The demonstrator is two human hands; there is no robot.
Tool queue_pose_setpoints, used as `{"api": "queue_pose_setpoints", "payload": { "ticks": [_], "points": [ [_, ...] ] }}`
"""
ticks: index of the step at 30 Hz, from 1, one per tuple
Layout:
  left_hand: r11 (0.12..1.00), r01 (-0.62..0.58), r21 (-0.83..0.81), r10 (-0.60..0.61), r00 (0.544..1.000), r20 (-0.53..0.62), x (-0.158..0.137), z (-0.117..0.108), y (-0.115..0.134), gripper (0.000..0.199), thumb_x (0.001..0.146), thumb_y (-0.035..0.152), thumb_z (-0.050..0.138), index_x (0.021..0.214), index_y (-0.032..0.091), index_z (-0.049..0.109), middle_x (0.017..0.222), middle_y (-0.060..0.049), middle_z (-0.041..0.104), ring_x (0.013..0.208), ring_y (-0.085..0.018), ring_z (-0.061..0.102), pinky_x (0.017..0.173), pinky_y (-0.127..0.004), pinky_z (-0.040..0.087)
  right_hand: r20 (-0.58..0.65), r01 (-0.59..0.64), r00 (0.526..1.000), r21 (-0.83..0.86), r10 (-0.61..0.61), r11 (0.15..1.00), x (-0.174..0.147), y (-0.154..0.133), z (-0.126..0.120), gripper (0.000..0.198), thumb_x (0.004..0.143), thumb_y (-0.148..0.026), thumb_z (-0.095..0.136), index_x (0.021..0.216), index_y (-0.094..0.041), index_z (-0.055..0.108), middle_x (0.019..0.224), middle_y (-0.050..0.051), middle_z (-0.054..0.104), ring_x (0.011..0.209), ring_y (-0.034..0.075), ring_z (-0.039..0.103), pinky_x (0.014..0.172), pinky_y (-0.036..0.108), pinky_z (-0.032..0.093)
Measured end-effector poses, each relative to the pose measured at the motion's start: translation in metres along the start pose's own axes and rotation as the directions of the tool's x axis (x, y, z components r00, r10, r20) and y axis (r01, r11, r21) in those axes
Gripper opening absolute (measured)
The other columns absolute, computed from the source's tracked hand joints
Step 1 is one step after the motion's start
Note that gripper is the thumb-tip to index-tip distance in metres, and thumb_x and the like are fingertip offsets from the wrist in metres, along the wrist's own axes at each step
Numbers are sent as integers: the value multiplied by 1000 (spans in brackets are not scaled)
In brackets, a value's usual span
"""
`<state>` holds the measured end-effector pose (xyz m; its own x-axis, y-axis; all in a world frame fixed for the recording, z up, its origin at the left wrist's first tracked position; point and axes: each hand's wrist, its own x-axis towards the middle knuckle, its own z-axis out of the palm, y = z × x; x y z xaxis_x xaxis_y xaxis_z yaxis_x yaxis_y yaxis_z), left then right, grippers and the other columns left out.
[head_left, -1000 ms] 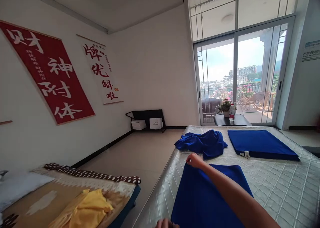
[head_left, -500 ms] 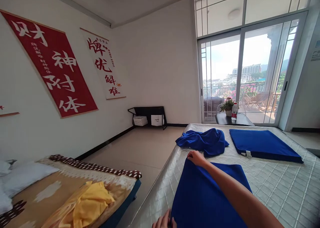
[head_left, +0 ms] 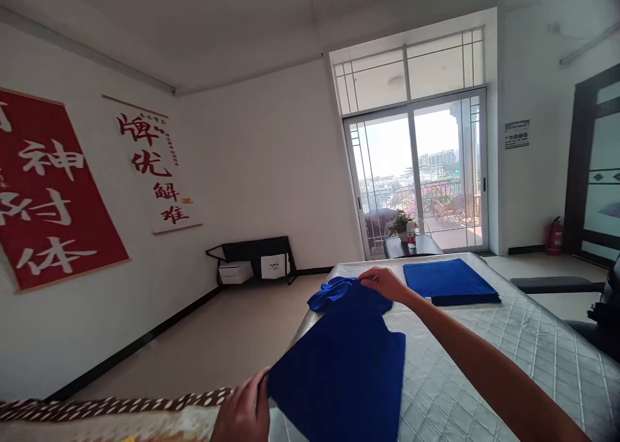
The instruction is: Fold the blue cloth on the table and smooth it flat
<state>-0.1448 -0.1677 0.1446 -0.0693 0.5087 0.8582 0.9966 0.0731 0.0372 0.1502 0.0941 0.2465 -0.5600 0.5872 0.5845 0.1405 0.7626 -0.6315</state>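
Observation:
A flat blue cloth [head_left: 343, 371] is stretched between my two hands, raised off the mattress at its far end. My left hand [head_left: 245, 408] is closed on its near left corner. At the far edge, my right hand [head_left: 385, 282] pinches the cloth between thumb and fingers. Behind it lies a crumpled blue cloth [head_left: 324, 294], partly hidden by the held one. To the right of that rests a neat stack of folded blue cloths [head_left: 450, 279]. All of this is over a mattress with a silvery quilted cover [head_left: 445, 358].
Another bed with a polka-dot-edged cover [head_left: 184, 410] is at the lower left, across a strip of floor. Beyond the mattress stands a small black table [head_left: 419, 245] with a potted plant [head_left: 400, 223] and a bottle [head_left: 411, 234]. A black rack [head_left: 254, 251] is against the wall.
My hands have lifted the cloth from the mattress and pulled it taut at a slant, its far edge now overlapping the crumpled cloth. My view has turned right and tilted up.

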Motion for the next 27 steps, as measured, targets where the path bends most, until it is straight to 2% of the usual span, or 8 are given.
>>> {"api": "queue_pose_setpoints", "payload": {
  "ticks": [2,5,10,14,18,21,24,27],
  "points": [
    [992,-123,33,126,988,-85,30,-21,12,40,102,36,33,111,23,70,106,-10,77,93,-27,70,86,-40,53,-113,3,994,27,0,1000,-18,-15,-26,33,89,-49,59,101,-23,75,98,4,75,88,20,67,83,33,52],
    [973,-222,62,230,957,-178,67,-45,37,42,105,35,29,122,22,65,110,-11,74,97,-27,68,91,-42,49,-290,7,957,37,3,999,-48,-35,-58,34,88,-51,62,103,-24,75,98,3,74,84,19,65,78,32,52],
    [939,-323,116,341,916,-211,106,-63,73,38,105,36,34,125,20,63,105,-10,74,96,-26,67,90,-41,51,-473,28,881,-13,-31,1000,-90,-52,-94,32,89,-52,60,101,-26,75,97,3,70,83,17,62,75,31,51],
    [925,-369,87,379,909,-173,121,-64,98,39,104,35,32,126,21,62,106,-9,74,99,-25,67,90,-39,52,-574,-4,818,-76,-41,997,-114,-58,-117,34,89,-55,60,98,-26,76,87,1,66,71,15,58,67,29,49],
    [929,-371,-4,367,919,-145,127,-62,126,35,104,39,35,116,22,64,99,-8,74,91,-23,68,81,-35,54,-590,-153,798,-4,121,988,-137,-65,-137,38,88,-58,60,102,-25,74,60,-5,59,52,13,54,53,26,46],
    [927,-358,-112,337,926,-170,128,-65,155,32,104,39,40,107,24,67,98,-7,73,89,-22,67,77,-34,54,-584,-184,780,130,225,974,-154,-69,-150,44,87,-61,60,109,-24,69,61,-4,65,47,13,58,45,24,45],
    [880,-355,-315,317,933,-168,126,-76,195,27,103,35,44,101,25,69,98,-5,72,88,-19,69,76,-30,55,-676,-109,696,234,242,966,-167,-70,-167,48,84,-62,65,111,-23,65,77,2,74,64,18,70,49,25,52],
    [753,-365,-547,358,925,-124,124,-92,238,20,102,28,50,101,25,70,95,-2,73,84,-14,71,74,-23,56,-794,-13,579,220,186,976,-171,-68,-187,47,82,-60,70,111,-23,62,89,5,75,82,21,74,67,32,61]
  ]
}}
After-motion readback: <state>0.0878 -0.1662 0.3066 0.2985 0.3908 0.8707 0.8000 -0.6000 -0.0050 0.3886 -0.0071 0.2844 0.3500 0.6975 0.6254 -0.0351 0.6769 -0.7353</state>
